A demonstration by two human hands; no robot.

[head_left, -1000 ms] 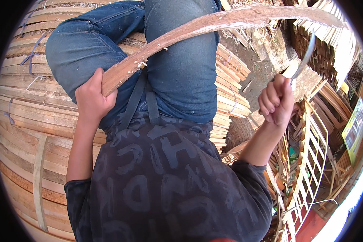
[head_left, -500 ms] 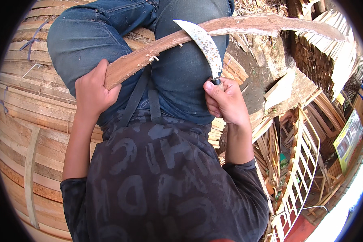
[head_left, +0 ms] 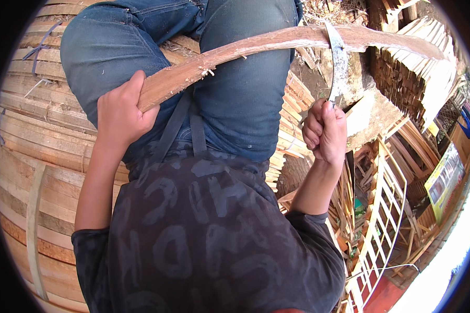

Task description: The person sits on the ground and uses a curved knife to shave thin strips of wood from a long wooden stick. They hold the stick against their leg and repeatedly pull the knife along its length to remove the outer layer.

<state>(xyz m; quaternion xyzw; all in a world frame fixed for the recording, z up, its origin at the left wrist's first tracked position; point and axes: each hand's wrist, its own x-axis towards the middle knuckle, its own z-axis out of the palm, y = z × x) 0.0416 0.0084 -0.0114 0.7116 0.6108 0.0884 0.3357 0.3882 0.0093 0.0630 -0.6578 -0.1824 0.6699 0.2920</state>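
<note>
My left hand (head_left: 124, 110) is closed around the near left end of a long, curved wooden strip (head_left: 266, 43). The strip lies across my jeans-covered legs and reaches out to the far right. A few pale shavings cling to its lower edge near my left hand. In my right hand (head_left: 326, 130) is a sickle (head_left: 339, 70), its handle mostly hidden by my fingers. The curved, rust-speckled blade points away from me. Its tip crosses the wooden strip, right of my right knee.
Stacked wooden boards (head_left: 47, 130) fill the left side under and beside me. Bundled thin slats (head_left: 423, 68) stand at the far right, near a stone block (head_left: 373, 117). A pale lattice frame (head_left: 384, 224) and a printed board (head_left: 445, 182) are at the lower right.
My right hand has moved right with the sickle, whose blade shifted from over my right leg to farther out along the strip. My left hand keeps its hold.
</note>
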